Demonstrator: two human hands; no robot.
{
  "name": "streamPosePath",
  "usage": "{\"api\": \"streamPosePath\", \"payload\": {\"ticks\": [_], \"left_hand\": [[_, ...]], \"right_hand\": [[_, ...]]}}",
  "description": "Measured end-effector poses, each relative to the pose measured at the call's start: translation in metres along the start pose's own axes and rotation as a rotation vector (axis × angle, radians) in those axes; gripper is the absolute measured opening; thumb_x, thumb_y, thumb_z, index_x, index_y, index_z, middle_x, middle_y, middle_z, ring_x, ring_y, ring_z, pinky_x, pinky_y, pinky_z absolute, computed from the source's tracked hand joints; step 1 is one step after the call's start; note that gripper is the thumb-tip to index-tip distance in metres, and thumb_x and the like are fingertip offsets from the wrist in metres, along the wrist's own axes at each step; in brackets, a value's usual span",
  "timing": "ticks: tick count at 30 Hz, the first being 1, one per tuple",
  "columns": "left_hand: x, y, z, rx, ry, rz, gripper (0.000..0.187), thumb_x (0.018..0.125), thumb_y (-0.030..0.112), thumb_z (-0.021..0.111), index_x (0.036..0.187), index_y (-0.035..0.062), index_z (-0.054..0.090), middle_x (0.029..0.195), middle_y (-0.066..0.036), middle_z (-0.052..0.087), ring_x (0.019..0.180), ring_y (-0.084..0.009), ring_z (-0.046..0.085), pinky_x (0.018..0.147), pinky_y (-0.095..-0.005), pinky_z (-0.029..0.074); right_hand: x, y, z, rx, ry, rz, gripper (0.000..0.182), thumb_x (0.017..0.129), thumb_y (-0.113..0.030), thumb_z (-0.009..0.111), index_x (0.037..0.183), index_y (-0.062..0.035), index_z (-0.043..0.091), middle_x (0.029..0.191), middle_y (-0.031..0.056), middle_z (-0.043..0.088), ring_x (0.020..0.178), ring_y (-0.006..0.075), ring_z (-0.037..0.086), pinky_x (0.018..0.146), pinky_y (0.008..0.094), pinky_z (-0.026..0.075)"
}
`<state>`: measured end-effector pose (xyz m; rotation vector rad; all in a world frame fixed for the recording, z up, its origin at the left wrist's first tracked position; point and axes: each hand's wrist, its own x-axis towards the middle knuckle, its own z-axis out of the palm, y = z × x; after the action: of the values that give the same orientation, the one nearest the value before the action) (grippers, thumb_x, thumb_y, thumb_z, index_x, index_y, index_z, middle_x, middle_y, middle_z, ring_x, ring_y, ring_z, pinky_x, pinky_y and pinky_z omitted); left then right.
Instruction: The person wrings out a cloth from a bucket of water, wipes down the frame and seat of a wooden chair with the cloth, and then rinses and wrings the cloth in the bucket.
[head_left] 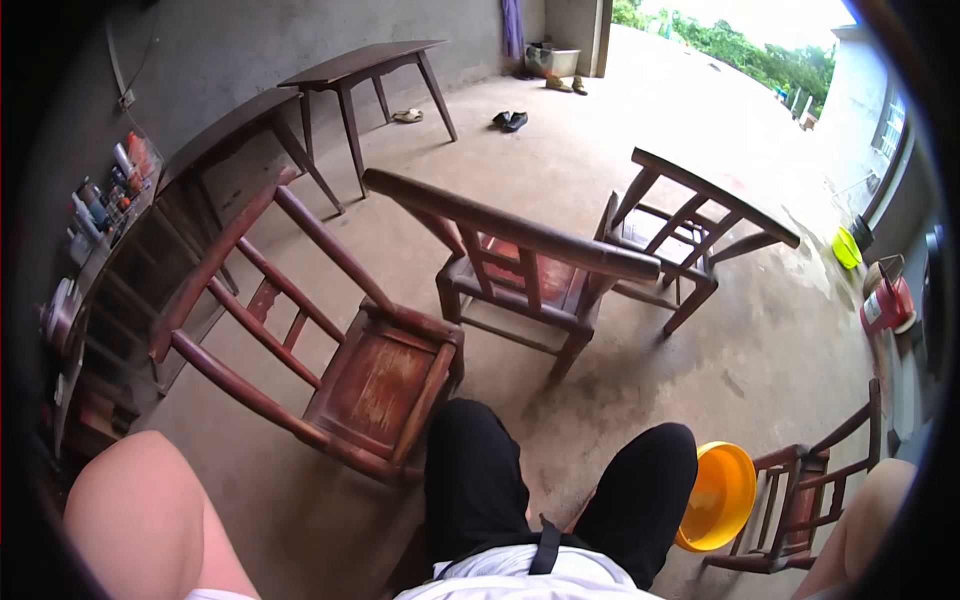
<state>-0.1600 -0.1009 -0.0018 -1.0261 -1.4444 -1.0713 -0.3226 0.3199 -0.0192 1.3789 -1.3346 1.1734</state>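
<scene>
No writing can be read. The smooth concrete floor (640, 390) carries reddish-brown wooden chairs. The nearest chair (385, 375), before the left arm (150, 510), has round rails, a slatted back and a worn, scratched panel seat. Two dark tables (360, 62) with splayed legs stand by the rough grey wall (300, 30). Along the left edge, a cluttered counter (128, 235) bears small bottles (92, 205), their labels too small to read. Near the right arm (870, 520), a round, glossy yellow basin (728, 497) sits between the person's knee (665, 460) and a small chair (805, 500). A red container (885, 308) shows a pale, illegible patch. The left hand and right hand are outside the view; their openness and any hold cannot be told.
</scene>
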Motion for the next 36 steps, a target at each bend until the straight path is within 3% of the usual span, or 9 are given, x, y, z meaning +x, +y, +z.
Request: {"api": "streamPosePath", "payload": {"ticks": [4, 9, 19, 25, 36], "left_hand": [[-0.008, -0.019, 0.009, -0.006, 0.121, 0.096, 0.046, 0.094, 0.032, 0.037, 0.123, -0.0030, 0.044, 0.118, -0.017, 0.052, 0.112, -0.0270, 0.049, 0.096, -0.0369, 0.036], [-0.020, -0.013, 0.001, 0.025, 0.177, -0.007, 0.047, 0.094, 0.032, 0.036, 0.124, -0.0026, 0.043, 0.118, -0.017, 0.051, 0.111, -0.0262, 0.048, 0.095, -0.0363, 0.036], [-0.022, -0.015, 0.010, 0.038, 0.336, 0.007, 0.047, 0.095, 0.033, 0.034, 0.126, -0.0017, 0.041, 0.119, -0.015, 0.050, 0.110, -0.0248, 0.048, 0.094, -0.0353, 0.037], [-0.043, 0.006, 0.005, 0.118, 0.503, -0.037, 0.047, 0.096, 0.034, 0.034, 0.127, -0.0011, 0.040, 0.120, -0.014, 0.049, 0.110, -0.0239, 0.048, 0.094, -0.0347, 0.037], [-0.052, 0.036, 0.007, 0.211, 0.757, 0.068, 0.048, 0.097, 0.035, 0.032, 0.129, -0.0001, 0.037, 0.121, -0.012, 0.048, 0.109, -0.0223, 0.048, 0.093, -0.0335, 0.038]], "right_hand": [[0.015, -0.009, -0.014, -0.041, -0.027, -0.104, 0.057, 0.088, -0.045, 0.038, 0.119, 0.0010, 0.051, 0.118, 0.0184, 0.055, 0.112, 0.0300, 0.049, 0.101, 0.0425, 0.032], [-0.015, -0.033, -0.001, -0.011, -0.007, -0.011, 0.054, 0.089, -0.041, 0.038, 0.118, 0.0014, 0.052, 0.119, 0.0185, 0.054, 0.113, 0.0303, 0.048, 0.101, 0.0427, 0.032], [-0.030, -0.090, -0.008, -0.054, 0.025, -0.045, 0.047, 0.090, -0.034, 0.039, 0.116, 0.0021, 0.053, 0.120, 0.0187, 0.053, 0.114, 0.0308, 0.046, 0.102, 0.0432, 0.030], [-0.020, -0.117, -0.003, -0.004, -0.035, -0.040, 0.043, 0.090, -0.030, 0.040, 0.115, 0.0025, 0.053, 0.120, 0.0188, 0.053, 0.116, 0.0311, 0.045, 0.102, 0.0435, 0.029], [-0.009, -0.165, 0.014, 0.025, -0.049, -0.198, 0.036, 0.092, -0.022, 0.040, 0.112, 0.0033, 0.055, 0.122, 0.0190, 0.052, 0.118, 0.0317, 0.043, 0.103, 0.0440, 0.028]]}}
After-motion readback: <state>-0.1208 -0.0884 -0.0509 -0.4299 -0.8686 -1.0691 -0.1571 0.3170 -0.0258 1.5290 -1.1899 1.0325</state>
